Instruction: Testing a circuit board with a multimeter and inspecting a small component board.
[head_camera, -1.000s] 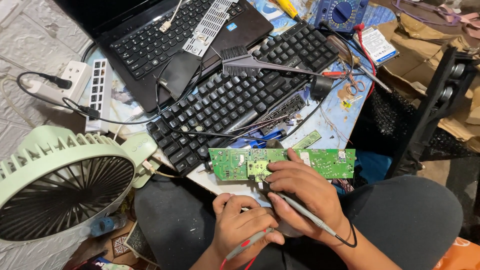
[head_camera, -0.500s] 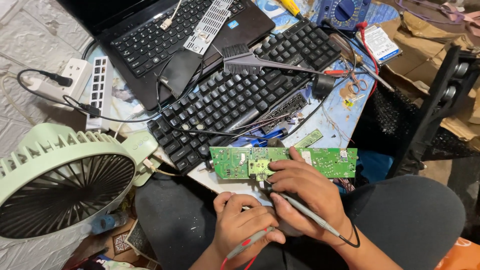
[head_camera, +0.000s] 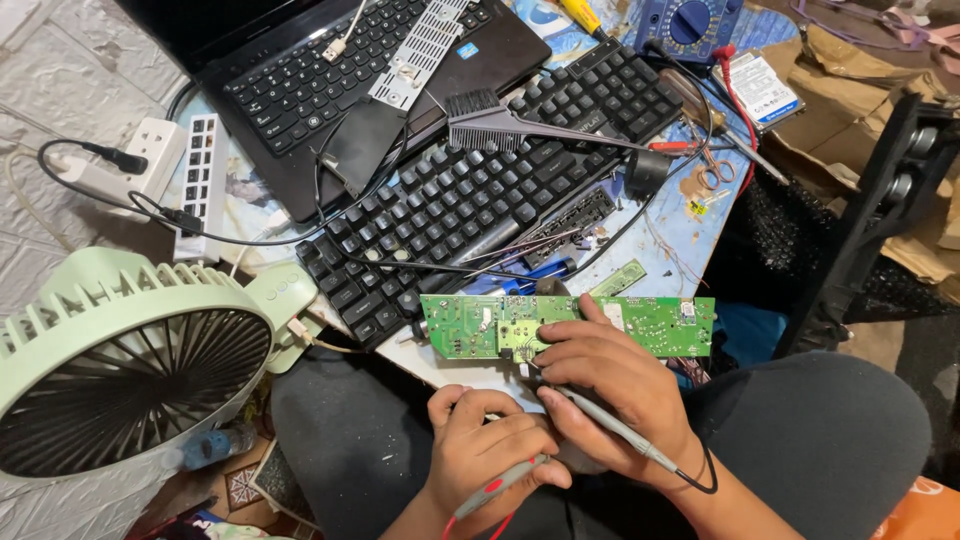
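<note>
Probing a green circuit board (head_camera: 655, 325) w/ two meter probes; judged mid-test, nothing shows a result yet, no containers in view.

Items, largest to smallest:
- Pale green fan (head_camera: 120, 380), well left of left hand, grille facing up.
- Black laptop (head_camera: 330, 80), far beyond both hands, w/ a loose vented strip lying on its keys.
- Black keyboard (head_camera: 480, 190), just beyond the board, cables draped over it; a grey brush (head_camera: 520, 130) lies across its top.
- Circuit board: at table edge, directly under right hand's fingertips, solder side up.
- Blue multimeter (head_camera: 690, 22), far beyond right hand, partly cut off; its reading can't be told.
- White power strip (head_camera: 205, 180), beyond and left of left hand.
- Right hand (head_camera: 615, 385): closed pen-style on a grey probe (head_camera: 610, 425), tip end on the board near its middle.
- Left hand (head_camera: 485, 450): closed on a red-marked probe (head_camera: 495, 485), held off the board, just beside right hand, touching it.
</note>
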